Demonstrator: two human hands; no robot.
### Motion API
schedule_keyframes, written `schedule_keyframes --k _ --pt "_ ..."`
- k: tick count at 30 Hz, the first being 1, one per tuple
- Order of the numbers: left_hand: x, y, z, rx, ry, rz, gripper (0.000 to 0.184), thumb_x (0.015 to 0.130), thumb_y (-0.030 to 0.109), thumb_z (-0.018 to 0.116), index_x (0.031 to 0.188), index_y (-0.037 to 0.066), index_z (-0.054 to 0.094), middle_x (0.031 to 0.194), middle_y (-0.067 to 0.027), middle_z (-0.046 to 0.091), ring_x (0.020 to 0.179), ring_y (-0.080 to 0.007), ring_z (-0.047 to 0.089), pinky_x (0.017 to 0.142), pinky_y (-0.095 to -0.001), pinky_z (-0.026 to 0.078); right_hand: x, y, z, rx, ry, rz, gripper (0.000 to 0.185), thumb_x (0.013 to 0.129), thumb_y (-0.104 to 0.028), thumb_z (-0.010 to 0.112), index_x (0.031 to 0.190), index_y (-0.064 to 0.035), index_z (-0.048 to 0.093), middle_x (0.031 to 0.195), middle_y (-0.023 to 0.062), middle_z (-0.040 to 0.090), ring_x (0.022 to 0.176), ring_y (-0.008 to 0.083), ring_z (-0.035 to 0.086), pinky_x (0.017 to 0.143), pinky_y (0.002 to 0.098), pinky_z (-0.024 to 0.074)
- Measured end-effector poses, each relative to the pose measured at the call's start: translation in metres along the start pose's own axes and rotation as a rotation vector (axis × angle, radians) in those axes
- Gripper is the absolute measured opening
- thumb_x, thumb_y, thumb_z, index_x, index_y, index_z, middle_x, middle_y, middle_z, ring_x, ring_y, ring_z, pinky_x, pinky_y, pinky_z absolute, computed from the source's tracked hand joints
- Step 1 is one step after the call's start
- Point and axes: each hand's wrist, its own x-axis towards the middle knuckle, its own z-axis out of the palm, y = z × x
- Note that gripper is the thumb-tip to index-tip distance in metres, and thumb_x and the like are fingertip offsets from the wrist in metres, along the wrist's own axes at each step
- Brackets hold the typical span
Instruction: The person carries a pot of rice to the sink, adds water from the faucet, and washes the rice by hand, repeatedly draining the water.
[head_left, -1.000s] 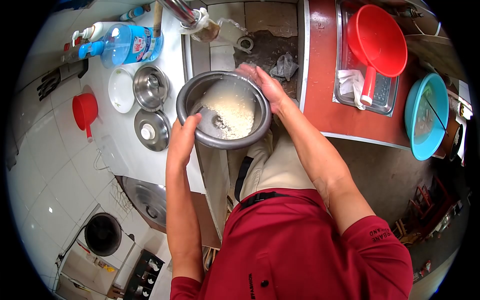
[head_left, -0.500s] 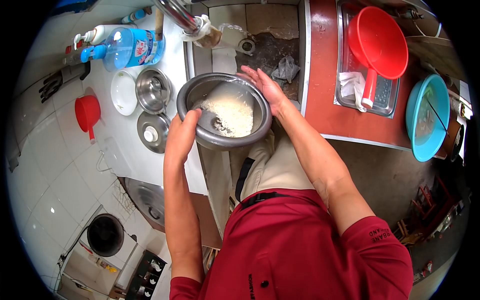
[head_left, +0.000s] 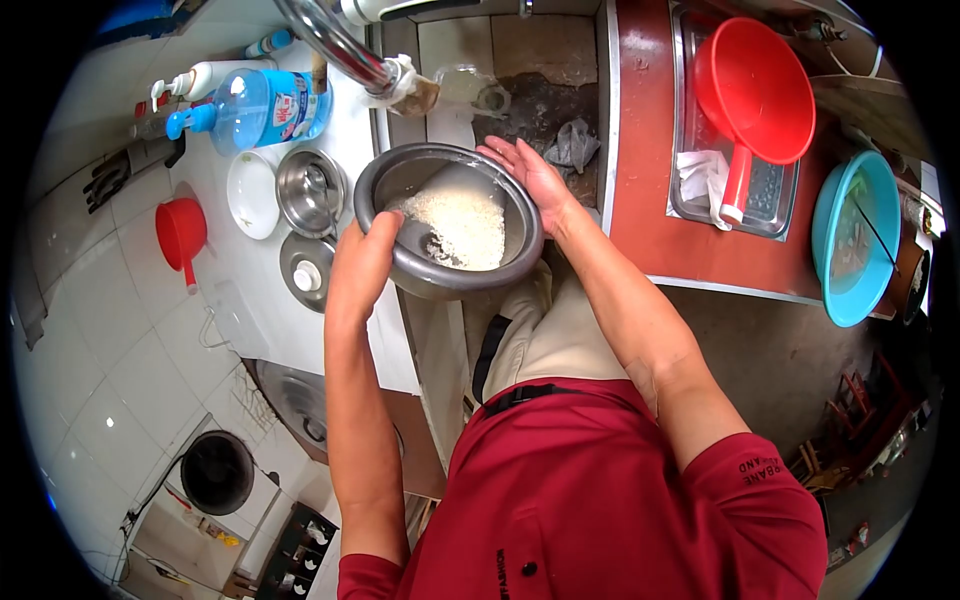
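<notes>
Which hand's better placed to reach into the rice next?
Probably the right hand: it's open at the bowl's right rim, fingers extended. The left hand grips the left rim, thumb over the edge, so it seems better suited to holding.

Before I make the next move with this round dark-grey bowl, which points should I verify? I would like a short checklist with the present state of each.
1. Left hand secure on the round dark-grey bowl: ok, gripping the rim, thumb on the inner side.
2. Right hand closed on the bowl: not ok, open at the opposite rim.
3. Pale, rice-like loose grains inside the bowl: ok, none seen on the rim.
4. Water level in the bowl: cannot tell.
5. Curved shiny metal tap turned off: cannot tell.
</notes>
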Motion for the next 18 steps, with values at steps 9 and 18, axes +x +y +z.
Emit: schedule_keyframes --k 9,18 --pt "0.005 0.011 0.002 -0.063 0.022 0.000 0.046 0.081 0.034 0.050 0.096 -0.008 0.061 0.087 -0.0120 0.063 0.082 -0.0185 0.055 0.076 -0.0315 0.041 0.011 -0.009 -0.004 0.005 0.004 -0.013 0.060 0.101 -0.042 0.026 0.143 0.0009 0.028 0.147 0.0132 0.035 0.132 0.0224 0.038 0.111 0.0348 0.0298" --pt "0.010 0.027 0.003 0.044 0.038 -0.042 0.049 0.082 0.037 0.049 0.100 -0.008 0.062 0.091 -0.0146 0.064 0.087 -0.0211 0.057 0.079 -0.0331 0.042 0.016 -0.020 -0.002 0.053 0.001 0.059 0.060 0.101 -0.043 0.024 0.139 0.0027 0.033 0.140 0.0153 0.043 0.128 0.0243 0.042 0.110 0.0353 0.0319"
